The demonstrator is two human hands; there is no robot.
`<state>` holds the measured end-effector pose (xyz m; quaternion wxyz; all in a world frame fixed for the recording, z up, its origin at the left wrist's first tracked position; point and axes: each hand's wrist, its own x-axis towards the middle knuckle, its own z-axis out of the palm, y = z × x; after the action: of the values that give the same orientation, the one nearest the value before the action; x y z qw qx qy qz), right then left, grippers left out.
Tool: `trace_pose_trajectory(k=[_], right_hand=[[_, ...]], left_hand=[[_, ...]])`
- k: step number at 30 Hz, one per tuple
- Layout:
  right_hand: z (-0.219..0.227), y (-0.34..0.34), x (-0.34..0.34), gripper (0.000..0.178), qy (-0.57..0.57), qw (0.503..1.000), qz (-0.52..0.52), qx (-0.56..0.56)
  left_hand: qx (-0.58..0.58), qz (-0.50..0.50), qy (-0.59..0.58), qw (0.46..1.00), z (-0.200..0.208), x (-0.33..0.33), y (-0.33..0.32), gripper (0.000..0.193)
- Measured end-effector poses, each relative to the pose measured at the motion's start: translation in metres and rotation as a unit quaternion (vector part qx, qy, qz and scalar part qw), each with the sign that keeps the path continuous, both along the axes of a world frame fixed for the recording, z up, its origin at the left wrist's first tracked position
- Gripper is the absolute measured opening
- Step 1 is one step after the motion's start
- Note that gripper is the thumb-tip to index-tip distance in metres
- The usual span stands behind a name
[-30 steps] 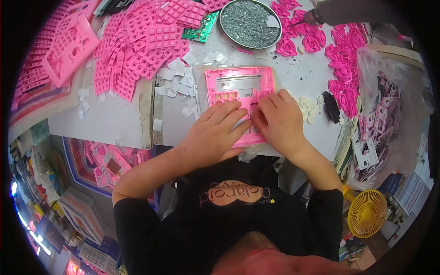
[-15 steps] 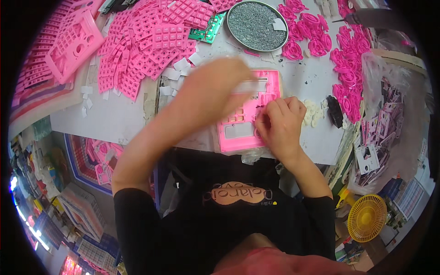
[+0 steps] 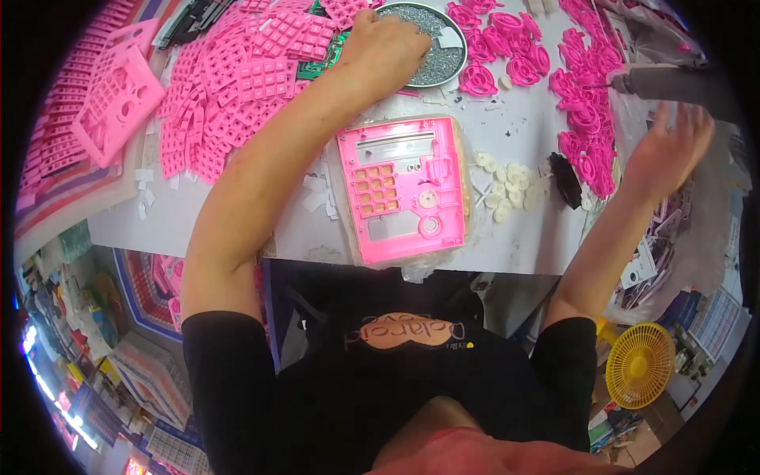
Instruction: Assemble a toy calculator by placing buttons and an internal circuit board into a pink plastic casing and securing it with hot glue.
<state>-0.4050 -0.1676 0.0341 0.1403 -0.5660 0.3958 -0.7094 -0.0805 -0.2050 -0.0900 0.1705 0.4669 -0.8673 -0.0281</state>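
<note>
My left hand (image 3: 384,54) reaches over the round metal dish of small screws (image 3: 437,67), its fingers curled down at the left side of the heap. What its fingertips hold, if anything, is hidden. On the right my right hand (image 3: 673,149) is raised with fingers apart, just below a dark electric screwdriver (image 3: 673,89), not closed round it. Between my arms a pink plastic casing (image 3: 453,210) lies face down on a clear wrap. Its keypad openings, a clear window and a small white disc (image 3: 427,198) show.
Pink keypad pieces (image 3: 214,103) pile up at the left, beside a pink frame (image 3: 119,107). Green circuit boards (image 3: 321,63) lie left of the dish. Pink ring-shaped parts (image 3: 582,119) and white discs (image 3: 507,186) are at the right, near a black object (image 3: 565,180). A yellow fan (image 3: 640,366) stands lower right.
My left hand has moved from over the casing up to the screw dish. My right hand has left the casing and swung right towards the screwdriver. The whole casing now shows.
</note>
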Motion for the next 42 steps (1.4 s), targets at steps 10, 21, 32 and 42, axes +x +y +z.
trace_pose_trajectory(k=[10, 21, 32, 42], right_hand=[[0.001, 0.016, 0.074, 0.054, 0.044, 0.896, 0.399, 0.191], [-0.007, 0.115, 0.144, 0.033, -0.157, 0.816, 0.518, 0.202], [-0.024, 0.116, 0.14, 0.03, -0.113, 0.849, 0.468, 0.216], [-0.068, 0.12, 0.135, 0.026, -0.062, 0.854, 0.474, 0.206]], left_hand=[[0.041, -0.061, 0.027, 0.997, 0.034, 0.002, 0.023, 0.016], [0.141, -0.059, 0.295, 0.943, 0.04, 0.008, 0.178, 0.013], [0.088, -0.014, 0.222, 0.971, 0.044, 0.004, 0.182, 0.025], [0.013, -0.132, 0.093, 0.987, 0.03, 0.012, 0.184, 0.014]])
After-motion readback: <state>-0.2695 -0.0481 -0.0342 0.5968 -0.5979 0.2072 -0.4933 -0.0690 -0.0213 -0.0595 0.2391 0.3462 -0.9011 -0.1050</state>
